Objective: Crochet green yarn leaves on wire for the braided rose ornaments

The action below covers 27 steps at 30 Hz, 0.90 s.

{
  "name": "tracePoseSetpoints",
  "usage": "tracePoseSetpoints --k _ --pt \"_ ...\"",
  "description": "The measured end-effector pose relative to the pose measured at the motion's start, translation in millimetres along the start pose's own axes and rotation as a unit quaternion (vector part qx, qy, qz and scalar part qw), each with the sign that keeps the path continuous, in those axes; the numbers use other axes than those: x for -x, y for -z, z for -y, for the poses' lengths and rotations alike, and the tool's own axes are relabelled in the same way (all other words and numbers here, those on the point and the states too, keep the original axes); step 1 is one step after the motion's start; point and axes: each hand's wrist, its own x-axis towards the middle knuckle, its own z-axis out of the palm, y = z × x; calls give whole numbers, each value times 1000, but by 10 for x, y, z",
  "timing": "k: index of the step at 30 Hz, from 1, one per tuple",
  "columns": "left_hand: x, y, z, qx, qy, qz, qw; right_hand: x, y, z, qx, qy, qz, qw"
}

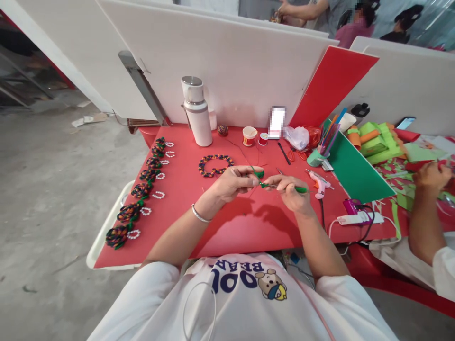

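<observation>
Over the middle of the red table, my left hand [234, 183] pinches a small green crocheted piece [260, 175], and green yarn runs up over the fingers. My right hand [290, 193] is closed round a crochet hook [300, 190] with a green handle. Its metal tip meets the green piece between the two hands. Just beyond my left hand lies a curved multicoloured crocheted strip [206, 160]. Down the left side of the table runs a row of several dark multicoloured yarn flowers [141, 190], with white bead loops [158, 194] beside them.
At the back stand a white thermos [198, 121], a yarn ball [222, 130], a paper cup [249, 136] and a thread spool [263, 139]. To the right are a pen cup [317, 157], a pink glue gun [320, 183] and a power strip [359, 218]. A co-worker's hand [432, 176] is at far right.
</observation>
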Motion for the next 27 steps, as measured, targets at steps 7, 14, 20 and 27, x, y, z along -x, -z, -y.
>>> tracePoseSetpoints --k 7,14,20,27 --pt "-12 -55 120 -20 -61 -31 997 48 -305 -294 99 55 -149 982" --pt "16 -30 82 -48 -95 -37 994 77 -315 -195 178 82 -143 970" --pt "-14 7 105 -40 -100 -39 993 56 -325 26 205 82 -65 973" --pt "20 9 88 -39 -96 -34 994 51 -206 74 137 6 -38 990"
